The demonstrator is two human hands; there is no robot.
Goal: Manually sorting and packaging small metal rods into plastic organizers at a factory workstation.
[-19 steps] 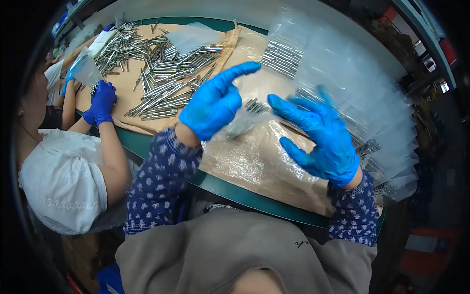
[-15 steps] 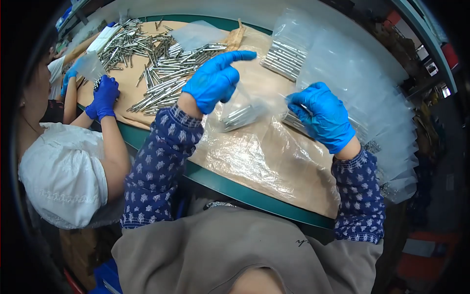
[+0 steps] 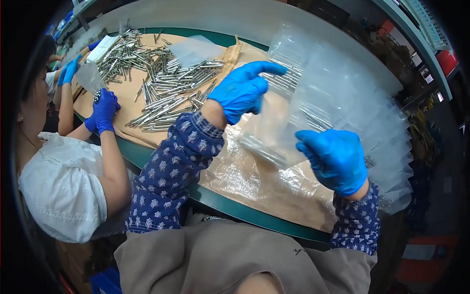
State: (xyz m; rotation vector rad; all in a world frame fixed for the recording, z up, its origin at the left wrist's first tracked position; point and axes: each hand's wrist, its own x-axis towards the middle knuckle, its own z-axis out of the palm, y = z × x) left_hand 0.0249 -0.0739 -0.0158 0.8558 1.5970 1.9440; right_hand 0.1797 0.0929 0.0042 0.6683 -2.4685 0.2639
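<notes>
While a clear plastic bag [image 3: 274, 132] is held up above the table [image 3: 230, 208], its lower edge is pinched in the closed grip of the right hand [image 3: 335, 159], and its upper part is grasped by the curled fingers of the left hand [image 3: 242, 90]. Several metal rods [image 3: 259, 149] are seen inside the bag. Both hands are gloved in blue, forearms raised. One large heap of loose rods [image 3: 161, 88] lies on brown paper [image 3: 132, 100] nearby.

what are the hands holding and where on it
Both hold one clear plastic bag with metal rods inside: left hand at its top edge, right hand at its right side.
</notes>
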